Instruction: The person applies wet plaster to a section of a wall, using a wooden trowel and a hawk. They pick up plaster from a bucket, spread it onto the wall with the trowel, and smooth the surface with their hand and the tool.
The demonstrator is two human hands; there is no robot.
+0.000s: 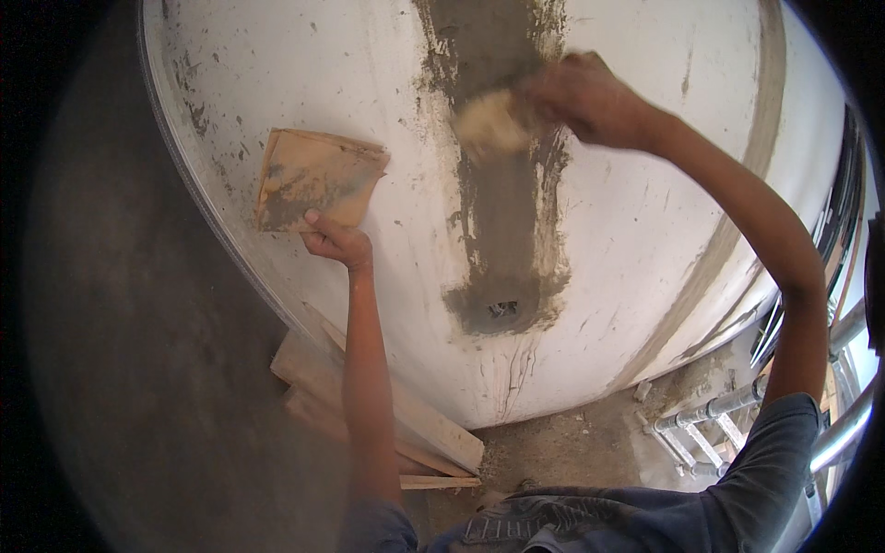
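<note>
My left hand (pixel 339 243) grips the lower edge of a thin, square tan board (pixel 318 180), its thumb on the face. Dark grey smears cover part of that board. Higher up and to the right, my right hand (pixel 585 100) is closed on a pale yellow sponge-like pad (pixel 491 124), blurred by motion. The pad lies over a vertical strip of grey mortar (pixel 502 212) on a white wall (pixel 627 221); whether it presses on the mortar I cannot tell. Low in the strip sits a small recessed box (pixel 502 309) with dark stuff inside.
Wooden planks (pixel 424 429) lean at the wall's foot, lower left. A metal ladder (pixel 710 419) stands at the lower right. Another grey strip (pixel 710 258) runs down the wall on the right. Long thin rods or pipes (pixel 834 203) stand beyond it. Debris lies on the floor (pixel 553 452).
</note>
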